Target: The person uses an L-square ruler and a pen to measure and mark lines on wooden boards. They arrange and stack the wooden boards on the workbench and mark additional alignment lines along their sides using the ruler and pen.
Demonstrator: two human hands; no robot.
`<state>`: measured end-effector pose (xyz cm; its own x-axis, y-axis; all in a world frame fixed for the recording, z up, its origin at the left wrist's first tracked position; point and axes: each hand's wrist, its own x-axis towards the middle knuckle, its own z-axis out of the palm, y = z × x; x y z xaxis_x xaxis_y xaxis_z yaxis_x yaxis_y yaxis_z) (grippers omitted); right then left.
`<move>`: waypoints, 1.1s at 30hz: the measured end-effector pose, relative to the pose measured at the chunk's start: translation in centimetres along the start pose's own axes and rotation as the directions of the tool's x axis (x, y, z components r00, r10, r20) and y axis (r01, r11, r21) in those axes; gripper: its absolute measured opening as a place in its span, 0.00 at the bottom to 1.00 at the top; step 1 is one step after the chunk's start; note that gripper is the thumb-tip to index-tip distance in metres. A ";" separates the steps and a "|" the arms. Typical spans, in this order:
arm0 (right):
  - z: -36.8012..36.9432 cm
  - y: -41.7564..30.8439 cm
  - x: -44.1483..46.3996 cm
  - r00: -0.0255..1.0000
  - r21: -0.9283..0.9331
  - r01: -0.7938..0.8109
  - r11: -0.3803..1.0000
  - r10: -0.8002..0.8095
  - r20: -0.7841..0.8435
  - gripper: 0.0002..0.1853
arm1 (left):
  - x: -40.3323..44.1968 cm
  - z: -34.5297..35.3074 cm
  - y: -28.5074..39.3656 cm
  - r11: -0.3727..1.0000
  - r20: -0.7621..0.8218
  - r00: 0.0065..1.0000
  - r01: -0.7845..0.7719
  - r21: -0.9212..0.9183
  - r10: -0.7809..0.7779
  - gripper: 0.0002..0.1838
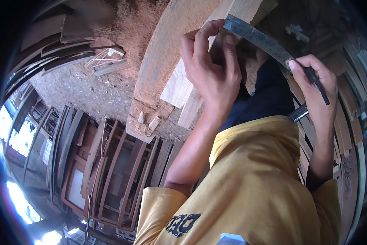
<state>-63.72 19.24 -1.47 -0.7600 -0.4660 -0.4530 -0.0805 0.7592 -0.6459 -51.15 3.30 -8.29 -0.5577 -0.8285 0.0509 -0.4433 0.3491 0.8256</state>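
At ruler [262,39] ends: right hand [315,79] grips ruler, dark rod [323,92]; left hand [214,67] curled (hold part-hidden, cannot tell).

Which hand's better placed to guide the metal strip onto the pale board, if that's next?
Probably left. The left hand has fingertips at the metal strip's end, nearer the pale board. The right hand pinches the opposite end and also holds a dark stick.

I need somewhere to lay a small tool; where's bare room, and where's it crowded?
Most open: the dusty, littered ground, between the sawdusty board, stacked planks and wooden frames. Crowded: around the left hand, with pale wood and the ruler close by, and beyond the right hand, where boards are piled.
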 end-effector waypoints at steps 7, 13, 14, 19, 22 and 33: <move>0.0 0.3 -0.2 0.990 0.044 -0.132 0.990 0.130 0.050 0.07 | 0.0 -0.6 0.3 0.999 0.057 0.998 0.038 -0.029 -0.036 0.12; 0.2 0.7 0.0 0.984 0.038 -0.168 0.985 0.165 0.062 0.07 | 0.0 -0.8 0.1 0.997 0.110 0.992 0.071 -0.021 -0.068 0.11; 0.2 0.7 0.0 0.984 0.038 -0.169 0.985 0.166 0.065 0.07 | 0.0 -0.7 0.1 0.997 0.104 0.992 0.067 -0.029 -0.063 0.11; 0.2 0.7 0.0 0.985 0.029 -0.157 0.987 0.155 0.072 0.08 | 0.4 -0.6 0.3 0.999 0.025 1.000 0.017 -0.037 -0.016 0.13; 0.2 0.7 0.1 0.987 0.021 -0.146 0.989 0.145 0.073 0.08 | 0.6 -0.7 0.5 0.999 0.032 0.999 0.033 -0.025 -0.032 0.13; -0.2 0.4 0.3 0.988 0.026 -0.136 0.990 0.133 0.076 0.07 | 0.1 -0.8 -0.9 0.991 0.129 0.989 0.084 -0.102 -0.071 0.12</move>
<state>-64.09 19.48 -1.69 -0.7125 -0.3938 -0.5807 0.0405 0.8032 -0.5944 -50.26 2.56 -8.57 -0.6106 -0.7878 -0.0802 -0.4144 0.2316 0.8801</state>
